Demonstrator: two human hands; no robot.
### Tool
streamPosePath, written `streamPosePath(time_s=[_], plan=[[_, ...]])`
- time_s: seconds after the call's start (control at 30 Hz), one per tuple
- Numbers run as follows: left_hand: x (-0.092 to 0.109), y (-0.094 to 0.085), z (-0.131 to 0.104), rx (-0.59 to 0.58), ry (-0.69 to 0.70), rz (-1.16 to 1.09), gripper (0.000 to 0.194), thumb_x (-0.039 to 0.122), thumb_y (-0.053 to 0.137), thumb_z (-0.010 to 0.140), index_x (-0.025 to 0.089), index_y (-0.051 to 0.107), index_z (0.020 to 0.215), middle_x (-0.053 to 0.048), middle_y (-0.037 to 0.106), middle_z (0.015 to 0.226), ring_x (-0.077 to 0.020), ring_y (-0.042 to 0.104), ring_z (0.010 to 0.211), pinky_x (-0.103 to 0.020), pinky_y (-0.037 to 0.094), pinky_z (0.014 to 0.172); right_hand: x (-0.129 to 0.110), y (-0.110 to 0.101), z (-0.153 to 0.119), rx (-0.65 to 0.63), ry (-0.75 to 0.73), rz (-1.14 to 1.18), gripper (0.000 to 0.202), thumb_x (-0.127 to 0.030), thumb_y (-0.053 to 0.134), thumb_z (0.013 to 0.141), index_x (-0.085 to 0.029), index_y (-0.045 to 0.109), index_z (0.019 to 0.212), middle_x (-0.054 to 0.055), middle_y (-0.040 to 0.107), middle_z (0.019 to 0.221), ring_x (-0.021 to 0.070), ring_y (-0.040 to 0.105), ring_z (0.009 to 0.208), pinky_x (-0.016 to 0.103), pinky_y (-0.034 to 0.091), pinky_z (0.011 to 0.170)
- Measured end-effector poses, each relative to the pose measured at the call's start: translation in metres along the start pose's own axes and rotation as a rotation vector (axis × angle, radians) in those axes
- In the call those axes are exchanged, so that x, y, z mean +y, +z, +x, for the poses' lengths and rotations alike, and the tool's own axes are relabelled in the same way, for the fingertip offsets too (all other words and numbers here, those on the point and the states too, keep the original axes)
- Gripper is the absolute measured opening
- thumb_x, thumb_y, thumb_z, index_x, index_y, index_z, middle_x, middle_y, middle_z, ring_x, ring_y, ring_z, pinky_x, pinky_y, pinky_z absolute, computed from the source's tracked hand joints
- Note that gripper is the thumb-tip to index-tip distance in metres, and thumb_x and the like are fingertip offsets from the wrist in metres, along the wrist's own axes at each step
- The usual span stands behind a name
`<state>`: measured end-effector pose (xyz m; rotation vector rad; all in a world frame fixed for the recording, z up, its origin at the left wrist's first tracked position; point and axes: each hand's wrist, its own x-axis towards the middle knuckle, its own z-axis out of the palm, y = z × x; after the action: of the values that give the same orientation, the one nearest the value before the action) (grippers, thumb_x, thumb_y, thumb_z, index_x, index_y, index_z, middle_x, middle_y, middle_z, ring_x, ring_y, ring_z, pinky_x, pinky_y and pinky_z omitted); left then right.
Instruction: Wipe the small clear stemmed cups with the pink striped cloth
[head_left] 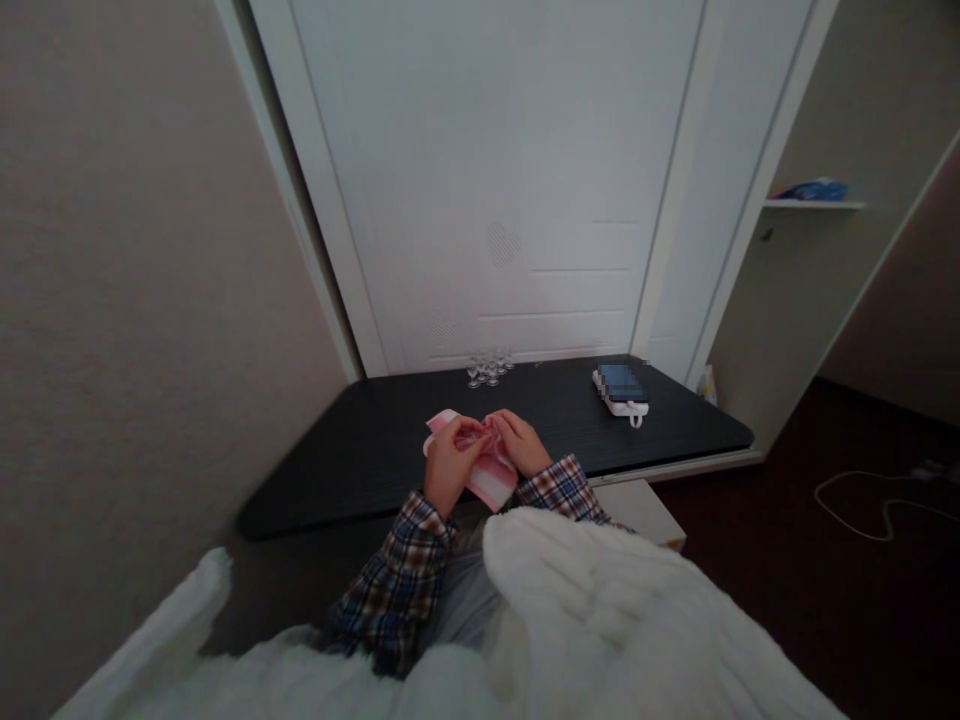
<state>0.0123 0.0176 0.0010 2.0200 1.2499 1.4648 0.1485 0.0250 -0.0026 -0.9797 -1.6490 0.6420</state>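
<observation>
Both my hands are close together above the near edge of a black tabletop (352,450). A small piece of pink and white cloth (491,482) is between them, partly bunched at the fingertips. My left hand (450,462) is closed, pinching the cloth from the left. From the right, my right hand (523,442) pinches its upper part, fingertips almost meeting those of the left. One flap of the cloth sticks out at the upper left, and a wider part hangs below the fingers. The fingers hide its middle.
Several small clear glass-like pieces (489,368) stand at the table's back. To the right lies a dark-screened phone (621,382) on a white object with a loop. A white panel (480,180) rises behind the table. A white cable (855,530) lies on the floor at right.
</observation>
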Motion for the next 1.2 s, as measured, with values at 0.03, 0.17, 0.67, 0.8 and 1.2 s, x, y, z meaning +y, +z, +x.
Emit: streamPosePath(time_s=[0.03, 0.17, 0.67, 0.8, 1.2], plan=[[0.0, 0.0002, 0.0001, -0.007, -0.001, -0.01, 0.016, 0.03, 0.059, 0.071, 0.018, 0.06, 0.08, -0.001, 0.064, 0.081, -0.0155, 0.06, 0.076, -0.029, 0.047, 0.074, -0.0007, 0.0008, -0.0006, 0.0, -0.002, -0.018, 0.03, -0.032, 0.031, 0.09, -0.02, 0.058, 0.083, -0.001, 0.061, 0.081, 0.0111, 0.055, 0.076, 0.022, 0.04, 0.072], [-0.0033, 0.0018, 0.0006, -0.032, -0.001, -0.053, 0.015, 0.029, 0.058, 0.072, 0.018, 0.06, 0.08, -0.002, 0.063, 0.081, -0.0153, 0.061, 0.077, -0.028, 0.048, 0.073, -0.0015, 0.0041, -0.0021, 0.008, -0.055, -0.148, 0.03, -0.03, 0.027, 0.091, -0.02, 0.054, 0.081, -0.002, 0.057, 0.076, 0.0108, 0.053, 0.071, 0.021, 0.038, 0.067], [0.0003, 0.0014, -0.0002, -0.025, 0.029, -0.014, 0.035, 0.027, 0.059, 0.071, 0.021, 0.054, 0.105, 0.0, 0.062, 0.081, -0.0145, 0.06, 0.076, -0.028, 0.048, 0.071, -0.0003, 0.0035, -0.0021, 0.115, 0.052, -0.038, 0.02, -0.039, 0.045, 0.083, -0.021, 0.051, 0.079, -0.002, 0.059, 0.072, 0.0123, 0.056, 0.067, 0.023, 0.042, 0.061], [0.001, -0.0005, -0.001, -0.063, 0.068, 0.053, 0.032, 0.026, 0.057, 0.073, 0.023, 0.057, 0.105, -0.001, 0.062, 0.083, -0.0146, 0.059, 0.075, -0.027, 0.047, 0.071, 0.0019, 0.0033, -0.0009, 0.118, 0.044, 0.017, 0.016, -0.034, 0.048, 0.08, -0.02, 0.054, 0.079, -0.001, 0.061, 0.078, 0.0128, 0.057, 0.073, 0.025, 0.044, 0.068], [-0.0065, 0.0006, -0.0016, -0.017, 0.038, 0.008, 0.021, 0.034, 0.057, 0.073, 0.019, 0.064, 0.086, -0.004, 0.066, 0.088, -0.0178, 0.061, 0.082, -0.03, 0.049, 0.074, 0.0028, 0.0051, -0.0009, 0.122, 0.079, 0.102, 0.015, -0.032, 0.046, 0.082, -0.02, 0.054, 0.083, -0.001, 0.062, 0.078, 0.0123, 0.059, 0.075, 0.025, 0.045, 0.071]])
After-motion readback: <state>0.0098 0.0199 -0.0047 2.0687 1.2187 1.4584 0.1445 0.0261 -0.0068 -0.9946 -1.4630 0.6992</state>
